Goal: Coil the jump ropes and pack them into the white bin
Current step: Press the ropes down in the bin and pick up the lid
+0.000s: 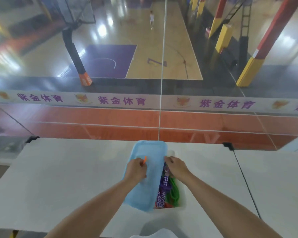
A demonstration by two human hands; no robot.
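Note:
The white bin (182, 198) stands on the white table (58, 169), partly covered by a light blue lid (148, 162) lying askew over its left side. Inside the uncovered right part lie a coiled green jump rope (174, 193) and purple-white patterned handles (162, 196). My left hand (136, 169) rests on the lid and pinches a small orange piece (144, 159). My right hand (176, 166) grips the lid's right edge over the bin.
The table abuts a glass wall (144, 122) overlooking a basketball court below. Another table (273, 177) adjoins on the right. A white cord (162, 74) hangs vertically behind the bin. Something white (153, 235) shows at the bottom edge.

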